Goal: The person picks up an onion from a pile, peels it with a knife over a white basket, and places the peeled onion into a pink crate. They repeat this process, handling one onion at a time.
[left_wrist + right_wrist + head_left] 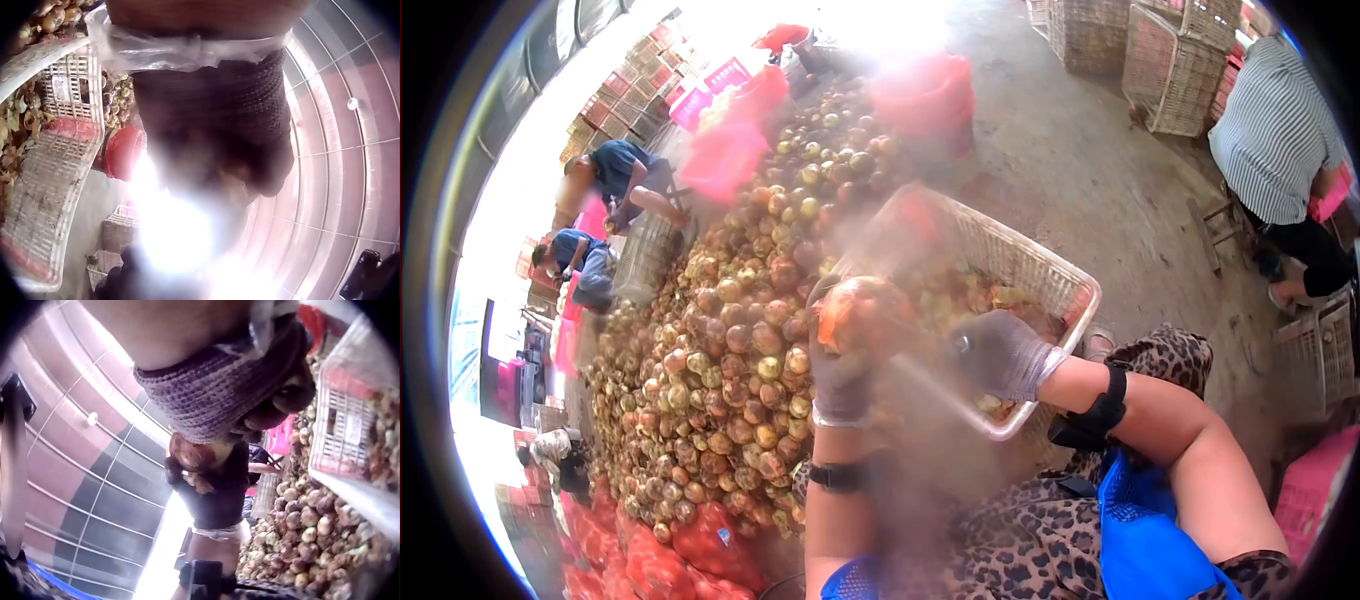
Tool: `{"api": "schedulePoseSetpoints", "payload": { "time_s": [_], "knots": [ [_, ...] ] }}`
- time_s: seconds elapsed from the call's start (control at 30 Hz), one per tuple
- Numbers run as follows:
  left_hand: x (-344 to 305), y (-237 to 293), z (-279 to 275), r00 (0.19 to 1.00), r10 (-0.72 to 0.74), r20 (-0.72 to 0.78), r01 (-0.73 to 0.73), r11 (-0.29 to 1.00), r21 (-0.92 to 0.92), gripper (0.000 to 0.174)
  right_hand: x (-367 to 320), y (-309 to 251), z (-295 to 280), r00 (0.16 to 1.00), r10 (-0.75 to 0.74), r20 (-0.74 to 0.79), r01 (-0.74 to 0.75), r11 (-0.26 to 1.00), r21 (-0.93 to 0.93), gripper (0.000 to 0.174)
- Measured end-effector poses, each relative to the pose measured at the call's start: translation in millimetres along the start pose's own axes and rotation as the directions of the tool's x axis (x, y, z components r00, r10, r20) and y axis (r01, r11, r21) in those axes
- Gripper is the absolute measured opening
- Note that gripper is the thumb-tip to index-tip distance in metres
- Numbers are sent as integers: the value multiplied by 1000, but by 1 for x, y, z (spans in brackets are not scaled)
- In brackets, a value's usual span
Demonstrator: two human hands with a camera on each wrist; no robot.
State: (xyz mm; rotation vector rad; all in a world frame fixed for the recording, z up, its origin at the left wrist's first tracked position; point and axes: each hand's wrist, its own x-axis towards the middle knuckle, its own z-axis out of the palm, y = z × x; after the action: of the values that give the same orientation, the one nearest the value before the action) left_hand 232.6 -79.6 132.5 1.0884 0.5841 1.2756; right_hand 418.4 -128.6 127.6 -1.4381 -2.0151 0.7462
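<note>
In the head view the gloved left hand (pixel 840 375) grips a reddish-orange onion (pixel 862 315), blurred by haze. Close by on its right, the gloved right hand (pixel 1005 355) has curled fingers around a small dark, shiny object (pixel 964 343), whose form is unclear. Both hands are over the near side of a white crate (pixel 1083 285) holding onion skins. The right wrist view shows the onion (pixel 197 453) in the left hand (pixel 215 494), just under the curled right hand (pixel 250 394). Glare hides much of the left hand (pixel 212 131) in the left wrist view.
A large heap of onions (pixel 730 350) lies left of the crate. Red net bags (pixel 700 550) are at the lower left, a red tub (pixel 925 100) stands beyond the crate. Two people sit at the left; another person (pixel 1275 130) bends at the right near stacked crates.
</note>
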Motion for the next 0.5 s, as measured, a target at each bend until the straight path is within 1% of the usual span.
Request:
{"api": "schedulePoseSetpoints", "payload": {
  "time_s": [0.03,0.07,0.1,0.13,0.17,0.2,0.23,0.27,0.3,0.33,0.37,0.4,0.43,0.47,0.5],
  "knots": [
    [1,-2,0,1000,8,-2,-8,1000,5,80,1,1,-1,1000,12,5,-11,999,-43,13],
    [1,-5,0,1000,19,-8,-19,1000,8,81,2,2,-5,1000,5,26,-1,992,-129,12],
    [-1,-13,-19,998,-49,40,48,999,25,85,4,1,-10,999,-3,51,14,977,-213,12],
    [-6,-22,-25,991,-133,22,135,980,-146,83,5,0,-12,997,-6,78,28,956,-291,11],
    [-11,-30,-28,975,-220,19,215,926,-311,82,6,3,-9,994,-14,110,49,944,-327,10],
    [-14,-40,-32,953,-300,33,281,840,-465,81,9,8,-6,990,-24,140,73,929,-363,10],
    [-12,-51,-37,958,-270,-94,182,830,-527,79,11,11,-5,985,-31,167,96,913,-397,10],
    [-12,-54,-44,964,-263,-32,227,884,-409,79,10,12,-4,995,-57,80,84,915,-395,9],
    [-12,-45,-43,964,-266,29,263,922,-283,78,7,13,-3,997,-79,-5,71,917,-392,9],
    [-12,-35,-39,958,-272,92,284,946,-154,78,6,14,-3,997,-77,-13,65,911,-408,9],
    [-9,-25,-31,945,-315,93,322,944,-75,78,5,15,-3,997,-75,-22,59,904,-424,9],
    [-8,-30,-35,940,-330,89,342,902,-264,80,7,17,-6,998,-50,47,66,888,-455,9],
    [-7,-42,-44,935,-345,84,345,828,-442,82,9,18,-7,996,-44,75,74,884,-461,9],
    [-7,-52,-53,930,-359,80,332,725,-603,84,11,18,-8,994,-38,104,82,881,-466,10],
    [-8,-60,-61,925,-334,183,368,663,-652,85,12,17,-8,994,-50,92,86,892,-443,10]
  ]
}}
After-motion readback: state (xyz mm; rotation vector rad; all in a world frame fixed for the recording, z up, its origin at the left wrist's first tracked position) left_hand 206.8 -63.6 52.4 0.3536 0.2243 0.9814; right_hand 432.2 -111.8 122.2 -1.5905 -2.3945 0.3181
